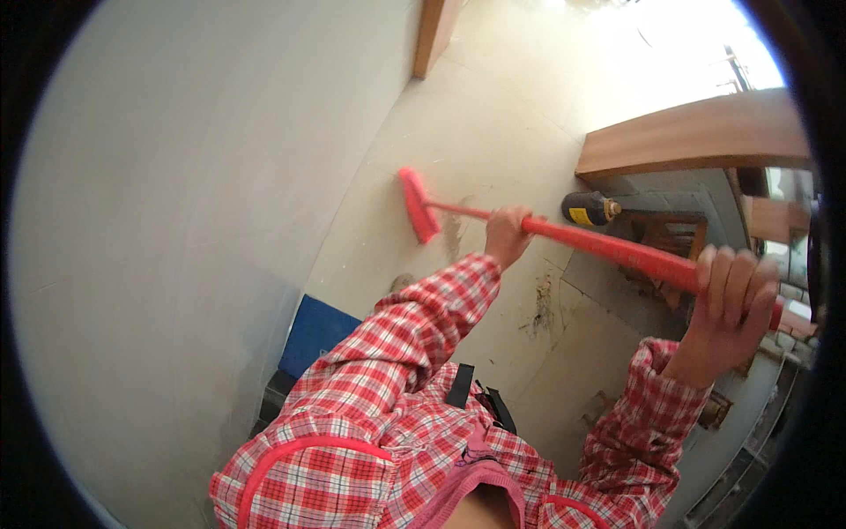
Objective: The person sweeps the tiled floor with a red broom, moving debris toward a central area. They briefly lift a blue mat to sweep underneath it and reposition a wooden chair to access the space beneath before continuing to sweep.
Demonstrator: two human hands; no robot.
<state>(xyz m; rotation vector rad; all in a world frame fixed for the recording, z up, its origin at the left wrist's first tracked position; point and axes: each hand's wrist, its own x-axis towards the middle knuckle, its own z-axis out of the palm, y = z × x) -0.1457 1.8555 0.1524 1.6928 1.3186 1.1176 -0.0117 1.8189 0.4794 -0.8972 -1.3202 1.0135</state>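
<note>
Red-and-white checked cloth [326, 476] covers my chest and arms. My left hand [508, 236] is wrapped around a red broom [608, 248] partway along its handle [656, 261], and my right hand [733, 304] grips near the handle's top end. The broom slants across in front of me, its head [418, 208] blurred at the pale floor [493, 106], left of my left hand. Scattered dirt [542, 306] lies nearer me than the handle, and a dark bottle [582, 204] with a yellow label [578, 216] is just beyond it. Some blue object [317, 333] is by the wall [176, 194] at my left.
</note>
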